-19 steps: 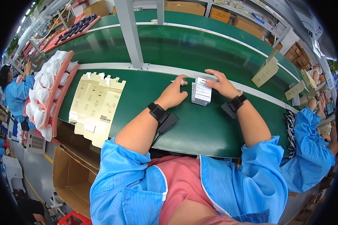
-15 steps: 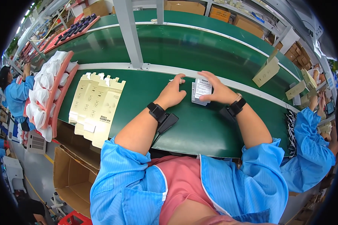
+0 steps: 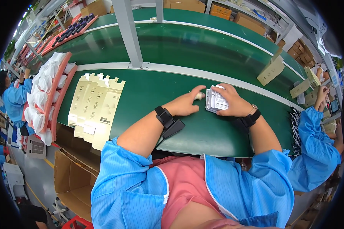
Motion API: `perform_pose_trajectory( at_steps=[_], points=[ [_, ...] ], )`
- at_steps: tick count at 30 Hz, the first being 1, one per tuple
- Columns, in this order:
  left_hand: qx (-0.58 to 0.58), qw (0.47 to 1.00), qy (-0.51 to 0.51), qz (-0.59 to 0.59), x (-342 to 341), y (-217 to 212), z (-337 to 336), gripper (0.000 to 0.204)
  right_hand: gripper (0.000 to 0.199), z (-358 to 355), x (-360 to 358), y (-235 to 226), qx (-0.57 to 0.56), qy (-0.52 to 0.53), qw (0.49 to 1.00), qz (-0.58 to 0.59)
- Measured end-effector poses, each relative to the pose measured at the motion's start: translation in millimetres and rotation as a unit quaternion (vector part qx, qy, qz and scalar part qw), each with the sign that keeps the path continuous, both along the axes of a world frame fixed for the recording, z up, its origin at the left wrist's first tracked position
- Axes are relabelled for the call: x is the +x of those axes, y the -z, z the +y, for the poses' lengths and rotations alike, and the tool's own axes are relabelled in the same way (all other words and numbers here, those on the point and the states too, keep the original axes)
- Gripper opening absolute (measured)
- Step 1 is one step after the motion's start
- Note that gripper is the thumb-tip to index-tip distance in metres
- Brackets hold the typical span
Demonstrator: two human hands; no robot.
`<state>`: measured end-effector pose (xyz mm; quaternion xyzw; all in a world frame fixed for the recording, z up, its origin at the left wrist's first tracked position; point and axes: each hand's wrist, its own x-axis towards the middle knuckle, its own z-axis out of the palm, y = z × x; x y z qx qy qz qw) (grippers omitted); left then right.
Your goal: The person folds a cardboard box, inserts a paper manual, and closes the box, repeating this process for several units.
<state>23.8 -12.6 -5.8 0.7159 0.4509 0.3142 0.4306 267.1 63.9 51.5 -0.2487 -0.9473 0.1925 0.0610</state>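
Note:
My right hand (image 3: pixel 232 104) lies over a small grey-and-white stack of booklets (image 3: pixel 215 102) on the green bench top (image 3: pixel 149 95), fingers curled around its far and near edges. Just left of it, my left hand (image 3: pixel 186 104) rests on the bench with its fingertips on a small pale piece (image 3: pixel 198 95) that touches the stack's left side. Both wrists carry black bands, and a black strap hangs from the left one.
Flat cream cartons (image 3: pixel 95 107) lie fanned out at the left, beside pink trays of white pouches (image 3: pixel 42 99). A green conveyor (image 3: pixel 187 42) runs behind a grey post (image 3: pixel 128 34). One person in blue works at the far left (image 3: pixel 15 99), another at the right (image 3: pixel 313 141). Open cardboard boxes (image 3: pixel 70 183) stand below.
My right hand has come down and back over the stack, pulling it slightly nearer. My left hand has closed up against the stack's left side.

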Motion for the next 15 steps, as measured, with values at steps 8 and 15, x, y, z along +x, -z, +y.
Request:
perform_pose_trajectory(
  at_steps=[8,15],
  points=[
    [0.034,0.995,-0.09,-0.009,-9,-2,7,0.057,0.086,-4,-5,-3,-0.004,0.019,1.0,0.017],
    [0.064,0.991,-0.114,-0.039,-17,9,15,0.051,0.086,-1,23,-11,-0.044,0.036,0.99,0.129]
  ],
)
